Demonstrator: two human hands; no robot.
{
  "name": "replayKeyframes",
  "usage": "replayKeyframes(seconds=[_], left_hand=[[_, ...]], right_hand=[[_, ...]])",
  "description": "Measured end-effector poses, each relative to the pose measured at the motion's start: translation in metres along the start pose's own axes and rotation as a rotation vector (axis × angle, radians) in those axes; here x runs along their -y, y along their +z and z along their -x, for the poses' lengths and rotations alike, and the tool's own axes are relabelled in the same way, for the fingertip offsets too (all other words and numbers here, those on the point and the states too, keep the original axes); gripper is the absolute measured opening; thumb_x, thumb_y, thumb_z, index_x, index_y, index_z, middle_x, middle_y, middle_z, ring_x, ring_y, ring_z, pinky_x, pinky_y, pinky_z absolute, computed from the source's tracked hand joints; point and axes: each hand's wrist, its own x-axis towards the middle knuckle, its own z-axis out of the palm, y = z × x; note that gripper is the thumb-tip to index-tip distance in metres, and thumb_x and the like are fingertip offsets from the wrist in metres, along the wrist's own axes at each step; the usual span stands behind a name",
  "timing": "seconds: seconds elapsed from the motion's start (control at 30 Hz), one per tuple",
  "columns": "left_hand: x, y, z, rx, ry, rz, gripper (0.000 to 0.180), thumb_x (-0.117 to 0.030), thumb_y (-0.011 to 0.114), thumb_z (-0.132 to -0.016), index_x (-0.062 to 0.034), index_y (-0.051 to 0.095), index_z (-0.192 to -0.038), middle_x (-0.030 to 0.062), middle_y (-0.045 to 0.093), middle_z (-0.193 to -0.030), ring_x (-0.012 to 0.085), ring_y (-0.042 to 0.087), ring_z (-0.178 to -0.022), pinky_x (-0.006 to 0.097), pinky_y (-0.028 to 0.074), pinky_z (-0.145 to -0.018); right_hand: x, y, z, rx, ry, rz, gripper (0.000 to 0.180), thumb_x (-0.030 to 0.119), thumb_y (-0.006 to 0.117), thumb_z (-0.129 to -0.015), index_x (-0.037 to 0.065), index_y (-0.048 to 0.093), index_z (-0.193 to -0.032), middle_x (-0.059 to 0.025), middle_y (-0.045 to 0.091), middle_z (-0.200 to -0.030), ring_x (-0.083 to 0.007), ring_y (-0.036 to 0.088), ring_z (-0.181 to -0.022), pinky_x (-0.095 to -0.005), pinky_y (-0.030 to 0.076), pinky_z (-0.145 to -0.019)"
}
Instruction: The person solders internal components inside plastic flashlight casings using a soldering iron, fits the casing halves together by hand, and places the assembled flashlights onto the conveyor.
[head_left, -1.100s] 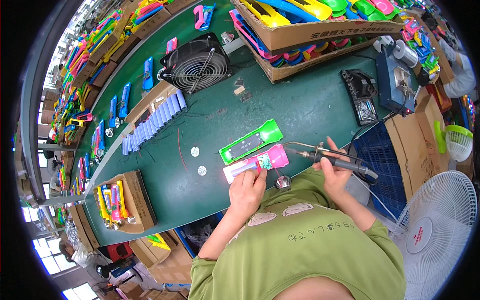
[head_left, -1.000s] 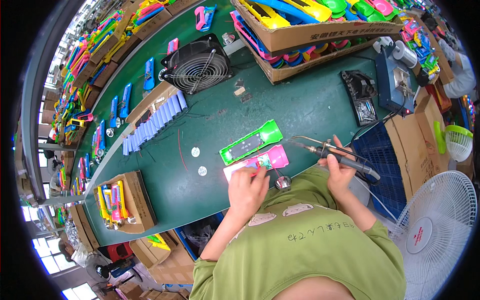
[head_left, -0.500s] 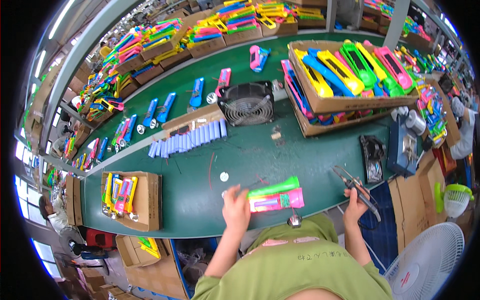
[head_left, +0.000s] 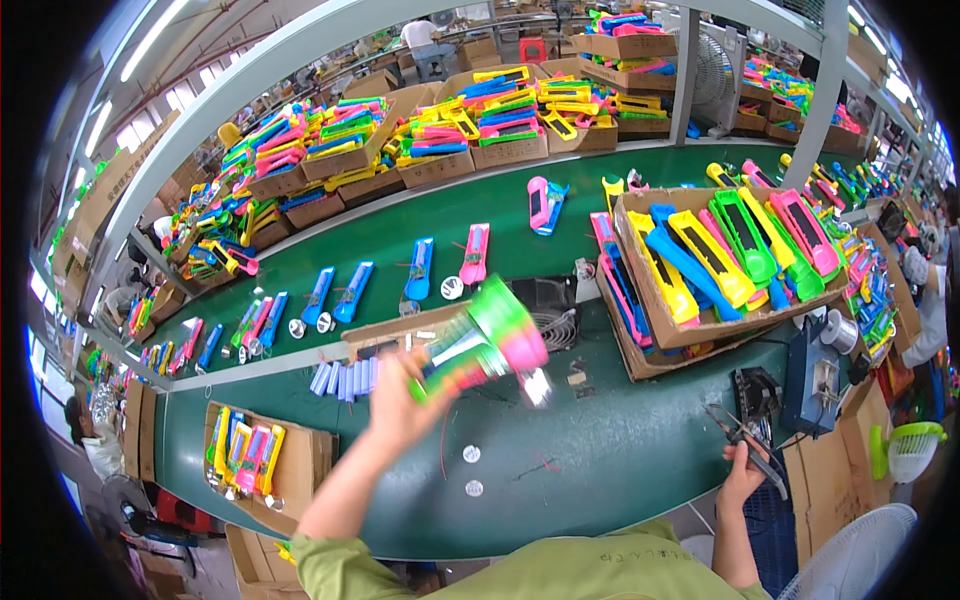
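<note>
My left hand (head_left: 398,400) is lifted over the green bench and closed around a green and pink plastic flashlight housing (head_left: 490,325), which is smeared by motion. A shiny reflector piece (head_left: 536,388) dangles beside its wide end. At the bench's right edge, my right hand (head_left: 740,475) grips a soldering iron (head_left: 768,462), its tip pointing up and to the left. Beyond that hand lies a black stand (head_left: 755,395). Several lilac cylindrical cells (head_left: 343,380) lie in a row behind my left hand, partly hidden by it.
A cardboard carton (head_left: 740,330) heaped with coloured housings stands at back right. Beside it are a blue box (head_left: 810,375) and a wire spool (head_left: 842,330). A smaller carton (head_left: 310,465) holds housings at left. Housings lie along a green belt (head_left: 390,225). A black fan (head_left: 550,300) is partly hidden.
My left hand has raised the flashlight housing off the near bench, moving it away from me and tilting it. My right hand still holds the soldering iron. The whole view has shifted.
</note>
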Motion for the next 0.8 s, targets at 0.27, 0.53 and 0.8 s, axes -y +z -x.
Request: replayKeyframes(seconds=[0.27, 0.53, 0.8], left_hand=[[0.252, 0.039, -0.124, -0.164, -0.302, -0.634, 0.038, -0.025, 0.070, -0.070, -0.0025, 0.046, -0.089, 0.0185, 0.059, -0.082, 0.0382, 0.057, -0.074, 0.048, 0.045, -0.065], [0.229, 0.080, -0.164, 0.497, -0.182, -1.099, 0.048, -0.021, 0.065, -0.071, -0.0062, 0.045, -0.113, 0.0199, 0.047, -0.120, 0.0306, 0.043, -0.117, 0.044, 0.037, -0.094], [0.215, 0.079, -0.166, 0.662, 0.693, -0.978, 0.019, -0.016, 0.047, -0.082, -0.0106, 0.056, -0.099, 0.0090, 0.046, -0.129, 0.0293, 0.033, -0.126, 0.045, 0.025, -0.104]], right_hand=[[0.018, -0.028, -0.048, -0.206, -0.057, 0.054, 0.024, 0.008, 0.057, -0.084, -0.004, 0.050, -0.104, -0.0097, 0.060, -0.072, -0.0131, 0.057, -0.062, -0.0235, 0.045, -0.060], [0.122, -0.027, -0.182, -0.084, -0.555, 0.473, 0.027, 0.007, 0.052, -0.087, 0.003, 0.047, -0.113, -0.0068, 0.060, -0.084, -0.0118, 0.055, -0.072, -0.0247, 0.044, -0.068], [0.121, 0.047, -0.339, 0.340, -0.452, 0.758, 0.090, 0.027, 0.080, -0.064, 0.003, 0.025, -0.130, -0.0207, 0.040, -0.130, -0.0271, 0.038, -0.124, -0.0351, 0.033, -0.100]])
